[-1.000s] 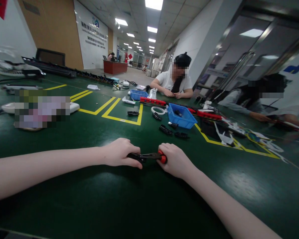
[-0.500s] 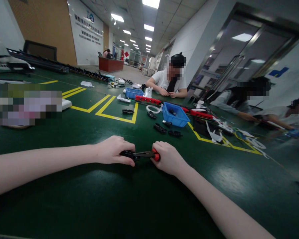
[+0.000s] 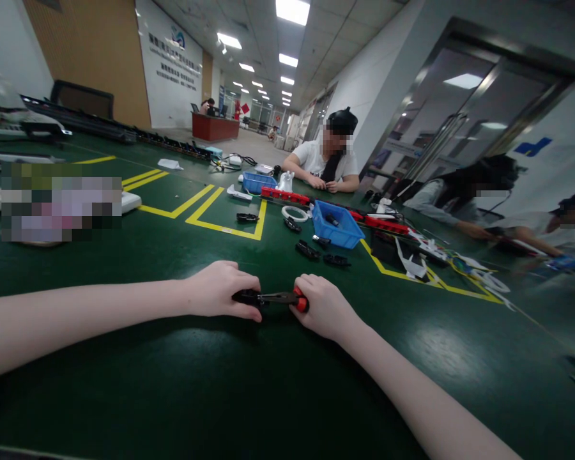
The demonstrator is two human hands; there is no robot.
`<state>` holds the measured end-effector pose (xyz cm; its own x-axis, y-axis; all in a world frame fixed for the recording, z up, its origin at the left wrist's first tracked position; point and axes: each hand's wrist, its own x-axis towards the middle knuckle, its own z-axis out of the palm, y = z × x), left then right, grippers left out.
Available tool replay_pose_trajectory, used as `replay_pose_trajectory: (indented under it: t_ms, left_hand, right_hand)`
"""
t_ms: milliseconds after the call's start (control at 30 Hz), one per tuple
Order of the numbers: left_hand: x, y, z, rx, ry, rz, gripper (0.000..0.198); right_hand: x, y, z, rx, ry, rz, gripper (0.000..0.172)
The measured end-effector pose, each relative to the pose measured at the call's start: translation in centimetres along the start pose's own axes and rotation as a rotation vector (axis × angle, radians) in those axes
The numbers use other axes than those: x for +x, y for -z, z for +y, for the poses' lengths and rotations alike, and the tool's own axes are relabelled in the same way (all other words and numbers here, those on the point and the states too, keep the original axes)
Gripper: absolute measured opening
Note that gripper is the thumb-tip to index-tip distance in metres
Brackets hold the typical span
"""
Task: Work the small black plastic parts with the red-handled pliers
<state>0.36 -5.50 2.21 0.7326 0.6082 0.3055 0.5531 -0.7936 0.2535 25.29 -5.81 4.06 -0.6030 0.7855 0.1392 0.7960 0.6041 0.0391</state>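
Observation:
Between thumb and fingers, my left hand (image 3: 223,291) grips a small black part (image 3: 248,297) above the green table (image 3: 172,377). Pliers (image 3: 280,298) with red handles are held in my right hand (image 3: 322,305), their dark jaws pointing left and meeting the black part. How far the jaws are closed is too small to tell. Beyond my hands lie several similar black parts, among them one (image 3: 307,250) in front of the blue bin (image 3: 338,223) and one (image 3: 247,218) inside a yellow outline.
A white ring (image 3: 294,213), a red strip (image 3: 285,195) and a second blue bin (image 3: 259,183) stand further back. A blurred-out object (image 3: 62,204) lies at the left. A person (image 3: 323,153) sits across the table; others sit at the right.
The view has shifted slightly, so the background sits a little lower and further right. My hands keep the same hold on the black part and the pliers.

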Motion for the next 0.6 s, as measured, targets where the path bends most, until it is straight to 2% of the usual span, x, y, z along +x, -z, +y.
replay_pose_trajectory:
  t_ms: [300,500,600]
  left_hand:
    - [0.19,0.26,-0.57,-0.125,-0.004,-0.107,0.039]
    - [0.16,0.53,-0.21,-0.111,-0.053,-0.071,0.034]
    - [-0.07,0.6,-0.01,-0.107,-0.059,-0.004,0.036]
  right_hand:
    - [-0.08,0.12,-0.02,0.02,-0.001,0.005,0.014]
    - [-0.08,-0.1,0.13,0.028,-0.018,0.021,0.015]
    - [-0.11,-0.23,0.22,0.03,-0.022,0.03,0.015]
